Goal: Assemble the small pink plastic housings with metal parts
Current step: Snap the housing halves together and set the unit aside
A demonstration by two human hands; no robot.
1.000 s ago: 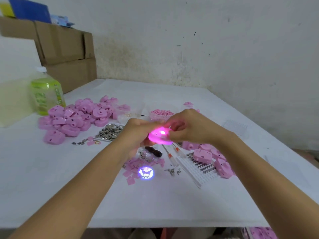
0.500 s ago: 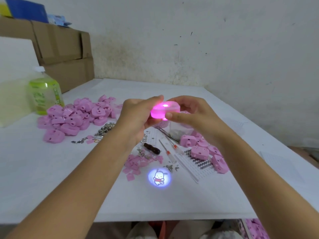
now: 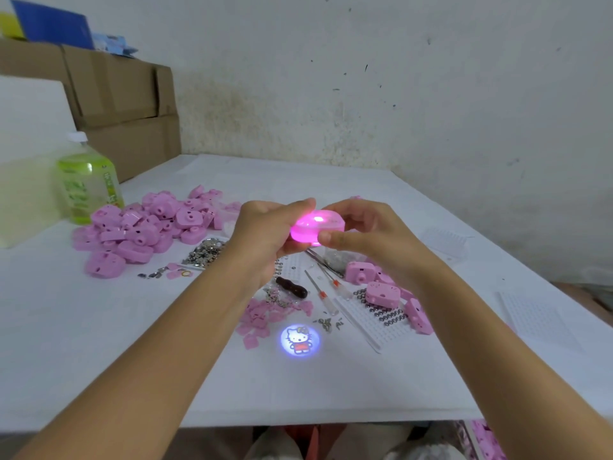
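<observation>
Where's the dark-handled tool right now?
In the head view the dark-handled tool lies on the table, below the raised left hand, with two red-banded screwdrivers just to its right and loose small pink pieces nearer the camera.

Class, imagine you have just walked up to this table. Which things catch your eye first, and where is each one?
First the glowing housing, lit bright pink, held above the middle of the table between the left hand and the right hand. Below it, on the white top, shines a round projected cartoon picture. At far left lies a heap of pink housings beside a green bottle.
</observation>
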